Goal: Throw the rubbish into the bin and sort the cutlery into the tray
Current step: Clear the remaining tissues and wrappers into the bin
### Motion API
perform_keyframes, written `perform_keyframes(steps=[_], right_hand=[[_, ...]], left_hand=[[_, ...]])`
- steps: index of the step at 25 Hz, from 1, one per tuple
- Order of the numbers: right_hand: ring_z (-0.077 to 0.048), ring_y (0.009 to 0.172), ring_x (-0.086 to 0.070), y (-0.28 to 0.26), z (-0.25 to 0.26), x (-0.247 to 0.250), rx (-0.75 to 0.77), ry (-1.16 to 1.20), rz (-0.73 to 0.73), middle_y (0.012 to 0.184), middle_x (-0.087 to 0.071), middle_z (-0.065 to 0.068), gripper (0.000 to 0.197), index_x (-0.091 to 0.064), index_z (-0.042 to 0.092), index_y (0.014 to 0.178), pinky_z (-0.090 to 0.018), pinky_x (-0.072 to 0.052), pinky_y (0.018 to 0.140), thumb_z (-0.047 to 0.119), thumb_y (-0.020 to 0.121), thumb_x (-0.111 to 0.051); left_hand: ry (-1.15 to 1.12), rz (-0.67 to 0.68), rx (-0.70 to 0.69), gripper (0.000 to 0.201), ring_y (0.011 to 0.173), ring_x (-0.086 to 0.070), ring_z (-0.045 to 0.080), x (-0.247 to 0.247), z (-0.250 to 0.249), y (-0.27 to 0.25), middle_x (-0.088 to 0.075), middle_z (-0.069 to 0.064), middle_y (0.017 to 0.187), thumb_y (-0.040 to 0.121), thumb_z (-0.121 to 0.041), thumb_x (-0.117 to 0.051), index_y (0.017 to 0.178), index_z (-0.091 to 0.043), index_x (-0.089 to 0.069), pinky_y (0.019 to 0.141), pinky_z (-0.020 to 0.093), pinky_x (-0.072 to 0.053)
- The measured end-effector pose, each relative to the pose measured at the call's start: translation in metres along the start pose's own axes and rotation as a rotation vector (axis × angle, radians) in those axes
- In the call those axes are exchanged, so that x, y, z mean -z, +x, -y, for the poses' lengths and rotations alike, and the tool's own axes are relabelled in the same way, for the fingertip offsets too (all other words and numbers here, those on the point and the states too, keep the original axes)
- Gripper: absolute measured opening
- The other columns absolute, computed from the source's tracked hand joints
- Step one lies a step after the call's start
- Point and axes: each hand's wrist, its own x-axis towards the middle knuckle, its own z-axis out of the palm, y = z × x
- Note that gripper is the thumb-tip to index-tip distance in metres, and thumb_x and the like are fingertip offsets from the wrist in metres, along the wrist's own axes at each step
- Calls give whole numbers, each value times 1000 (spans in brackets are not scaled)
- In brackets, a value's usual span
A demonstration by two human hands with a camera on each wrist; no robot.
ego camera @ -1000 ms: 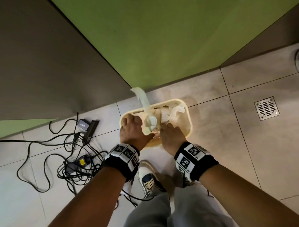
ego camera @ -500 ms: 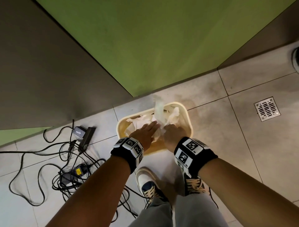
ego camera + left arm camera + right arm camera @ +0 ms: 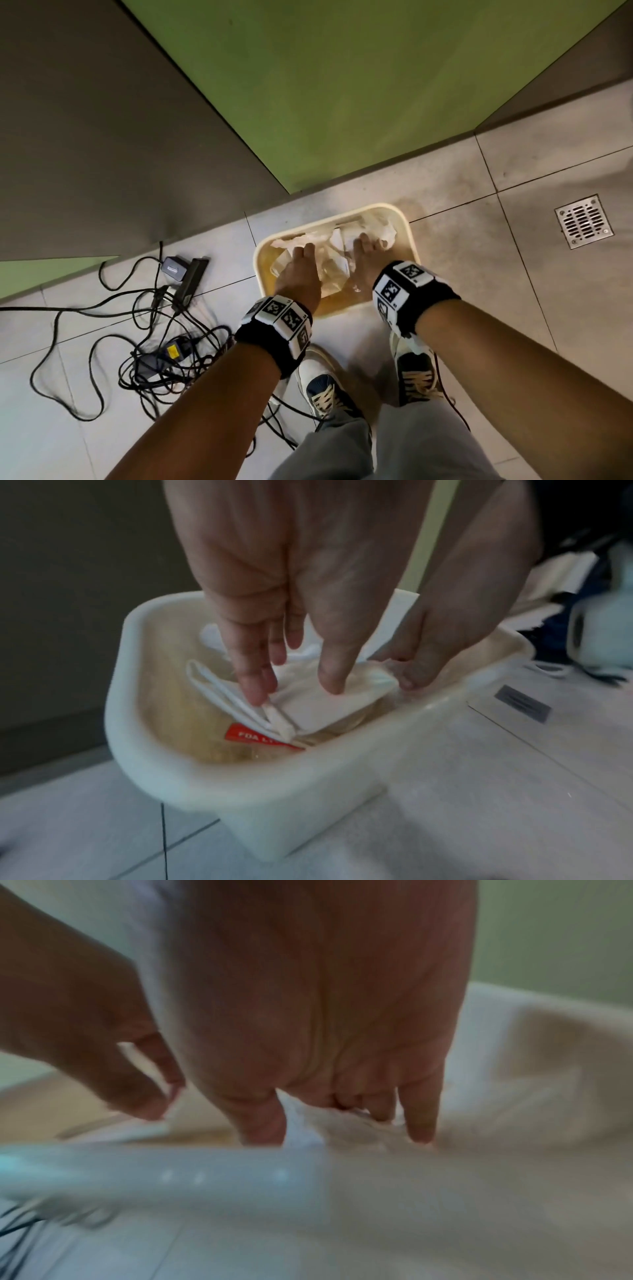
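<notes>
Bin (image 3: 409, 236), cream plastic with rounded corners, stands on the tiled floor (image 3: 479, 274) at the centre of the head view, just below the green wall (image 3: 342, 85). It holds rubbish (image 3: 383, 231): crumpled white tissue and folded paper, with a red label in the left wrist view whose print is too blurred to read in full.

The left hand (image 3: 299, 274) reaches into the bin from the lower left, fingers (image 3: 255, 674) straight and pointing down, their tips touching the folded paper (image 3: 325, 704); it grips nothing. The right hand (image 3: 364, 260) reaches in from the lower right. Its wrist view is badly smeared: the fingers (image 3: 419, 1118) look extended down onto the tissue (image 3: 346, 1131), and no grasp can be seen. Both hands cover much of the bin's contents, and its bottom is hidden.

Black wristbands (image 3: 277, 329) with square markers sit on both forearms. A tangle of black cables (image 3: 144, 346) and adapters lies at the left of the head view, a metal drain (image 3: 584, 221) at the right edge. Two shoes (image 3: 322, 383) show below the bin, partly covered by the arms and grey trousers (image 3: 376, 445).
</notes>
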Motion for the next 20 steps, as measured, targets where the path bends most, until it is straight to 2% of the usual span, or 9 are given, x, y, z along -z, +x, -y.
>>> perform_keyframes(steps=[1,3,4,7,11,12,14,16,20], right_hand=[[-36,142,-20,6,-2,0,-30,67,-34,157,-7,-16,88,-6,2,145,-48,-21,115,43,85,-55],[-35,135,-35,8,-7,8,-73,152,-144,154,-18,-17,75,-18,2,142,-48,-28,110,36,86,-56],[-35,136,-34,2,-7,14,-74,161,-157,155,-17,-15,71,-19,3,143,-47,-27,111,33,88,-54],[-34,143,-17,-32,-3,26,9,159,-144,160,1,-4,72,-9,11,147,-48,-22,115,28,91,-50],[-34,142,-20,-112,5,39,142,231,-130,160,3,-4,59,-18,18,146,-48,-23,116,20,93,-43],[-33,141,-22,-135,6,44,165,234,-119,160,-1,-6,56,-21,19,145,-47,-24,117,20,93,-42],[-30,138,-32,-177,4,57,205,262,-116,156,-21,-8,50,-32,18,142,-42,-29,115,20,93,-42],[-26,132,-42,-228,3,78,233,259,-118,146,-40,-8,45,-39,16,139,-37,-36,110,20,94,-42],[-24,127,-48,-340,6,135,300,205,-155,139,-51,-7,42,-45,16,134,-34,-40,106,20,93,-44]], left_hand=[[-61,49,21,63,133,-42,29,0,1,0,-35,9,147,90,-5,-51,146,-13,-22,106,37,-38],[-98,115,19,65,139,-34,27,6,3,-1,-32,10,151,92,-11,-52,148,-13,-19,112,33,-29],[-100,111,13,66,140,-31,26,11,3,-6,-30,10,153,91,-14,-53,148,-13,-19,113,32,-27],[-92,73,-8,61,138,-34,25,29,-4,-32,-26,7,154,92,-16,-52,146,-15,-24,111,33,-31],[-177,36,5,45,126,-49,22,74,-20,-91,-38,1,147,92,-20,-51,137,-20,-42,107,32,-39],[-221,16,6,42,122,-53,22,89,-25,-108,-45,1,144,92,-19,-51,134,-21,-47,106,33,-41],[-277,-25,-4,38,115,-58,23,119,-36,-141,-55,1,135,90,-17,-53,128,-20,-53,103,33,-44],[-253,-60,-25,35,108,-60,21,156,-52,-184,-60,-1,129,90,-18,-54,125,-20,-56,99,28,-46],[-345,-145,-106,33,86,-55,14,242,-92,-289,-62,2,122,91,-17,-55,124,-17,-57,85,20,-43]])
